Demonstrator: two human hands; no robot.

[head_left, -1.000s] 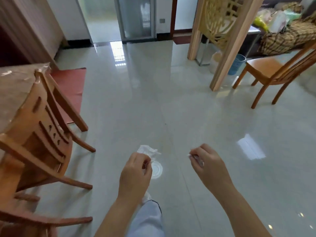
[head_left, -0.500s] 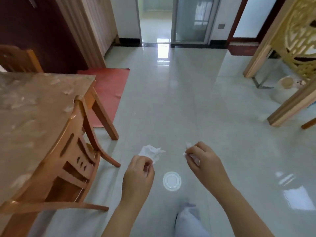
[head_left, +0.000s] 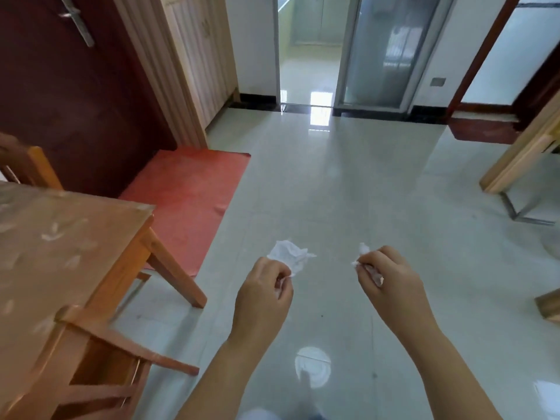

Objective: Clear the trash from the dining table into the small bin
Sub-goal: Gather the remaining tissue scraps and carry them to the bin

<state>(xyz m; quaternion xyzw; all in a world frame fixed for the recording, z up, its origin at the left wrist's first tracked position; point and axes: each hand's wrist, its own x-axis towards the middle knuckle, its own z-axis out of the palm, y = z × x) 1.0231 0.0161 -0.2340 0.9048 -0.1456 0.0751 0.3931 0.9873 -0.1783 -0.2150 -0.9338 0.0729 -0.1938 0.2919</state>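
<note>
My left hand [head_left: 264,294] is closed on a crumpled white tissue [head_left: 289,255] that sticks out above the fingers. My right hand [head_left: 386,278] pinches a smaller scrap of white paper trash [head_left: 363,249], with a bit of wrapper showing at the knuckles. Both hands are held out in front of me over the glossy tiled floor. The wooden dining table [head_left: 57,237], under a clear plastic cover, stands at the left. No bin is in view.
A wooden chair [head_left: 100,353] is pushed in at the table's near side. A red mat [head_left: 194,198] lies before a dark door [head_left: 75,95]. An open doorway [head_left: 309,50] is straight ahead. A wooden partition frame [head_left: 521,159] stands at the right.
The view has swung left: the table now fills the left side, and the chairs and blue bin at the right have gone out of view. Both hands still hold their trash.
</note>
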